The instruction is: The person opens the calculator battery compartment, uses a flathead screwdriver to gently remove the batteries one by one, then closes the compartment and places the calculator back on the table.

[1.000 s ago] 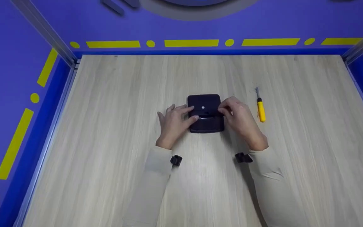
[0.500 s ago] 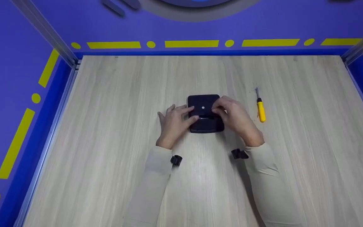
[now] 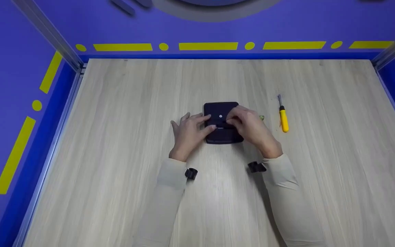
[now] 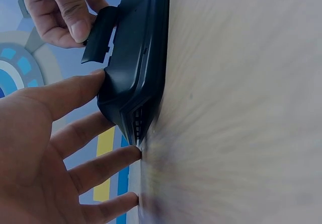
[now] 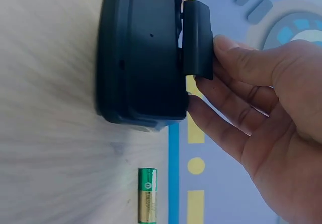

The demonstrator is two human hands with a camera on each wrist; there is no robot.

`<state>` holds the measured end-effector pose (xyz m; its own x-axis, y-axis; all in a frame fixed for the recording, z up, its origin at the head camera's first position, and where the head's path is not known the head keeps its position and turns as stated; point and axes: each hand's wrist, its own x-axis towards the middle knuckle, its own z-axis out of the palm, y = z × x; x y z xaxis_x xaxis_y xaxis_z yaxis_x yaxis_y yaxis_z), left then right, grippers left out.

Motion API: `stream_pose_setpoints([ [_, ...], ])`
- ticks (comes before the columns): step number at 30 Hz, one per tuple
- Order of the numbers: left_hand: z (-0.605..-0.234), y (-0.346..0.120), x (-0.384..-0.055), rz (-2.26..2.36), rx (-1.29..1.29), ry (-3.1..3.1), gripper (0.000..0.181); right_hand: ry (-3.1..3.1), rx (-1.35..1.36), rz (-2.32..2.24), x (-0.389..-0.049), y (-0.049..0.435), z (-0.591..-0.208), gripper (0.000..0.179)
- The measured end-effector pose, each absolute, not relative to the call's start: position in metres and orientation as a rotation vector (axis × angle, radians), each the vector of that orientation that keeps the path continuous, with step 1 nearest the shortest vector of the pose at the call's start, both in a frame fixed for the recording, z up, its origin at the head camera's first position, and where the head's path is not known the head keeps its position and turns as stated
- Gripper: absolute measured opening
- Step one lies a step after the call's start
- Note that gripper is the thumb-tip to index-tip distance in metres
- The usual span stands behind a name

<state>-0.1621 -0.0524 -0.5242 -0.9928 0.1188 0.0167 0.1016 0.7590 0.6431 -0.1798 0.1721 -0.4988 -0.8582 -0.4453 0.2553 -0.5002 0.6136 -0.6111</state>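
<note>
A black plastic device (image 3: 223, 138) with rounded corners lies on the table, a small white dot on its upper half. My left hand (image 3: 188, 134) rests along its left side with spread, straight fingers; thumb and index touch the casing, and other fingertips meet the tabletop. Between thumb and fingers my right hand (image 3: 250, 126) pinches a small black battery cover (image 5: 197, 39). In the left wrist view this cover (image 4: 101, 35) stands tilted up over the opening in the casing, its tabs at the slot. The inside of the compartment is hidden.
A green and gold battery (image 5: 147, 196) lies on the table right of the device, mostly behind my right hand in the head view. Farther right is a yellow-handled screwdriver (image 3: 284, 119). Blue panels (image 3: 211, 34) border the wooden table (image 3: 132, 120).
My right hand has moved left, from the device's right edge to over its middle. One end of the battery now shows beside that hand. My left hand has stayed in place.
</note>
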Motion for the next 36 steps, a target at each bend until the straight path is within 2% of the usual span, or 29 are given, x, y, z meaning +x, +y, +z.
stream_pose_setpoints([
  [36, -0.5216, -0.0518, -0.1612, 1.065, 0.157, 2.882, 0.050, -2.789, 0.695, 1.021, -0.1795, 0.1639, -0.5073, 0.004],
])
